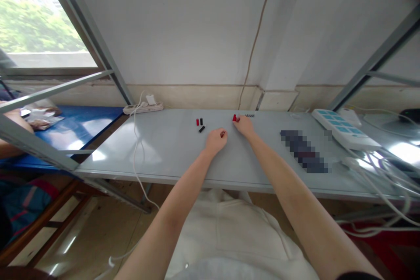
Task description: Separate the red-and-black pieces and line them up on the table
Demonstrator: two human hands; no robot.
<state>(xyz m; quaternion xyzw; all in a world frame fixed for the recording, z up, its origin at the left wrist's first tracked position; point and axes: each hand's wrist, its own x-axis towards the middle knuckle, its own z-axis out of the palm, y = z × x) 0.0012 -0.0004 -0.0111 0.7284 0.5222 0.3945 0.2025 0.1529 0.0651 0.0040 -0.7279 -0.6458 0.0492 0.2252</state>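
Note:
My right hand (244, 125) is over the back middle of the grey table, with its fingertips closed on a small red cylinder-like piece (234, 117). Just beyond those fingers lies a row of small dark pieces (250, 116), too small to make out. Nearer to me, my left hand (215, 140) is curled shut above the tabletop; a dark spot shows at its fingertips, but what it holds is unclear. To its left, a small red cylinder (197, 122) and a black cylinder (201, 121) stand side by side. Another black cylinder (201, 129) lies tilted in front of them.
A white power strip (144, 108) with a hanging cable is at the table's back left. At right are a blurred-out dark object (303, 151), a large white multi-socket board (344, 129) and tangled cables. Metal frame posts flank the table (164, 157). Another person's arm (15, 129) rests at far left.

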